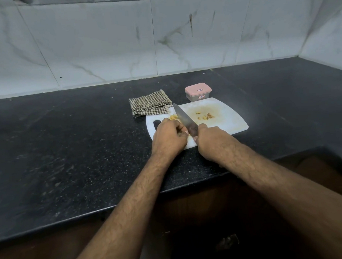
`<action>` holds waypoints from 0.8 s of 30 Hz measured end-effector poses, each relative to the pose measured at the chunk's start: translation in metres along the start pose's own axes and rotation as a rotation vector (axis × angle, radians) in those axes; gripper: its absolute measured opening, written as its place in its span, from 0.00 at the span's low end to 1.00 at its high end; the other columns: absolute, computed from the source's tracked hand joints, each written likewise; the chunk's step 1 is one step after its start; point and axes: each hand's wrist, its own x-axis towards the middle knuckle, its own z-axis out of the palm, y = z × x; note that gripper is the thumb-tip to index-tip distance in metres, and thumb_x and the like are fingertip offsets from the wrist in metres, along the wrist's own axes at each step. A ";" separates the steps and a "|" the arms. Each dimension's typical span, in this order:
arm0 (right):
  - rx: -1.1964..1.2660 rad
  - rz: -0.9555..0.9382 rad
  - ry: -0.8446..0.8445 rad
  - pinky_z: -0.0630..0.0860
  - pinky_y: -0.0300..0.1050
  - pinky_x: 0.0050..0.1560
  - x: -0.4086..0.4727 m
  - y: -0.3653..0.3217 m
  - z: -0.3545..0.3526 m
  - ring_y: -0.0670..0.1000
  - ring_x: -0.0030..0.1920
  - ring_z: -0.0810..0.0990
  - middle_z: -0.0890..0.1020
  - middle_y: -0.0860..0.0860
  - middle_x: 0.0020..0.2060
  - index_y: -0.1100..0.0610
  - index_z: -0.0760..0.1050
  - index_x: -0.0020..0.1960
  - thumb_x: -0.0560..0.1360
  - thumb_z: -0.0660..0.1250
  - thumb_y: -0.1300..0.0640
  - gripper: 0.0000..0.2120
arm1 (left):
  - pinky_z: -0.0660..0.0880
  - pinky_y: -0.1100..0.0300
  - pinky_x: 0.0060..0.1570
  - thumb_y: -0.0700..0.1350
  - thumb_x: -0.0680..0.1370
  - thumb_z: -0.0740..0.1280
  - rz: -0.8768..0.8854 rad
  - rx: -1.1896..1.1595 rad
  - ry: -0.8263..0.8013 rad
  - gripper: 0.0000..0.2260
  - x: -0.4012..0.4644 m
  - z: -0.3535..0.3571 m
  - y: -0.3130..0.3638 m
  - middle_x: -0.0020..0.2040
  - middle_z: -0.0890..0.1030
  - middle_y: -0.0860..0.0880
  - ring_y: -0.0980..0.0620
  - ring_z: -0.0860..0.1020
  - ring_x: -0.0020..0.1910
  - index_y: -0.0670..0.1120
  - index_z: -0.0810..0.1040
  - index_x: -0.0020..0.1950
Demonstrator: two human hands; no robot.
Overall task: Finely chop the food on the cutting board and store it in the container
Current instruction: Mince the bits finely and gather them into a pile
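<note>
**Knife at work on a white board, container waiting behind**

Two bare forearms reach up from the bottom of the frame over the front edge of a black speckled counter point(72, 154) and meet just below centre on a white cutting board point(231, 124). The right hand point(210, 139) is closed around the handle of a kitchen knife point(182, 117), fingers wrapped tight; the handle itself is almost wholly hidden in the grip. The blade runs up and to the left across the board, its tip near the board's far left edge. The left hand point(169, 136) sits just left of the blade, fingers curled under with the knuckles beside the steel; whether it pinches anything cannot be told, though a pale yellow piece of food point(173, 117) shows at its fingertips, touching the left side of the blade. To the right of the blade, near the centre of the board, lie small chopped bits point(206, 116) on a yellowish stain. The board's dark handle slot peeks out beside the left wrist. Past the board's upper left corner, touching it, lies a folded brown-and-white checked cloth point(150, 105). Directly behind the board's far edge, centre frame, stands a small container point(198, 92) with its pink lid on. A marble-patterned tiled wall point(102, 43) fills the upper half of the frame.
</note>
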 end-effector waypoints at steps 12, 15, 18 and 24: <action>-0.033 0.039 -0.008 0.70 0.49 0.45 -0.003 -0.012 -0.004 0.56 0.50 0.73 0.73 0.55 0.51 0.59 0.66 0.68 0.82 0.57 0.59 0.14 | 0.82 0.51 0.52 0.43 0.76 0.73 -0.067 -0.060 -0.026 0.04 0.002 -0.001 -0.002 0.41 0.83 0.58 0.57 0.81 0.44 0.50 0.84 0.41; 0.016 0.038 0.010 0.70 0.50 0.45 -0.005 -0.007 0.002 0.56 0.49 0.73 0.77 0.56 0.54 0.59 0.65 0.66 0.83 0.57 0.58 0.13 | 0.82 0.52 0.51 0.45 0.76 0.73 -0.108 -0.065 -0.017 0.04 0.004 0.001 -0.002 0.40 0.84 0.60 0.59 0.81 0.44 0.52 0.84 0.40; 0.047 0.048 0.015 0.70 0.50 0.45 -0.005 -0.004 0.003 0.55 0.48 0.73 0.78 0.58 0.56 0.59 0.65 0.66 0.84 0.56 0.57 0.12 | 0.82 0.51 0.51 0.47 0.75 0.75 -0.119 -0.075 -0.013 0.04 0.005 0.001 -0.002 0.40 0.84 0.59 0.59 0.82 0.44 0.52 0.85 0.41; 0.050 0.042 0.011 0.70 0.49 0.44 -0.003 -0.002 0.003 0.55 0.48 0.73 0.76 0.56 0.52 0.58 0.65 0.65 0.83 0.57 0.56 0.12 | 0.82 0.49 0.51 0.47 0.75 0.76 -0.121 -0.111 -0.015 0.05 0.006 0.002 -0.004 0.39 0.84 0.60 0.58 0.82 0.44 0.52 0.84 0.40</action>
